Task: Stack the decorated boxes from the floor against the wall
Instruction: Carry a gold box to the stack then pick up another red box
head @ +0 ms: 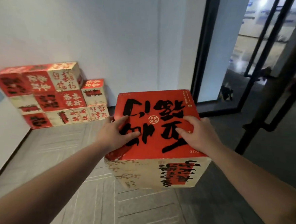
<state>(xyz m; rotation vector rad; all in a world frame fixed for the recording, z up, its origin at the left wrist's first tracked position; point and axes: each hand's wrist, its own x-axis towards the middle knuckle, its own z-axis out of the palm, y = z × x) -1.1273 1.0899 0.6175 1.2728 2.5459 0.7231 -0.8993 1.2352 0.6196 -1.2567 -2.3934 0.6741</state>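
Two hands hold one box (157, 130) up off the floor (80, 168). Our left hand (115, 132) grips its left edge, with the fingers curled over the red top. Our right hand (197, 132) grips the right edge the same way. We see big black writing on the red top and a cream side below it. Many more boxes sit in a stack (52, 94) against the white wall (114, 30), well apart from ours, far to the left. On the right we see a glass door (263, 55) with a dark frame.
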